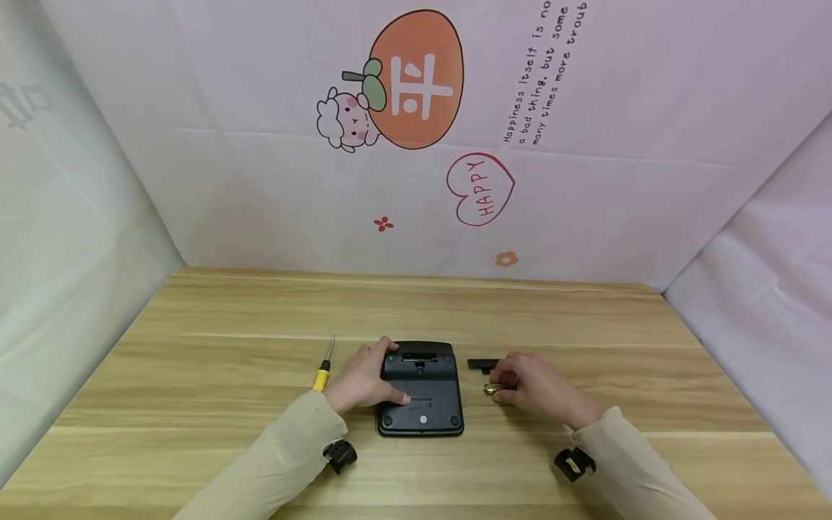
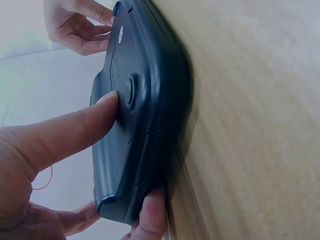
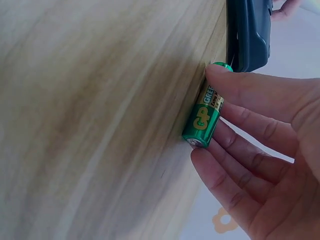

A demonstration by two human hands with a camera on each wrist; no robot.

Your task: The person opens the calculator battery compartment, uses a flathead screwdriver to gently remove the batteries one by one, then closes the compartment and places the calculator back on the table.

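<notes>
A black calculator (image 1: 429, 415) lies face down on the table, with its narrow battery compartment (image 1: 419, 357) uncovered near the far edge. My left hand (image 1: 364, 377) grips its left side, the thumb on the back and fingers round the edge; the left wrist view shows this grip on the calculator (image 2: 145, 90) closely. Right of it, my right hand (image 1: 542, 386) holds a green and gold GP battery (image 3: 202, 120) between thumb and fingers, low over the wood or touching it; which, I cannot tell. Just beyond that hand is a small black battery cover (image 1: 481, 364), partly hidden by the fingers.
A screwdriver (image 1: 322, 377) with a yellow and black handle lies left of my left hand, its tip pointing away. The wooden table (image 1: 214, 347) meets a white printed cloth (image 1: 273, 202) at the back, and plain white cloth hangs at both sides.
</notes>
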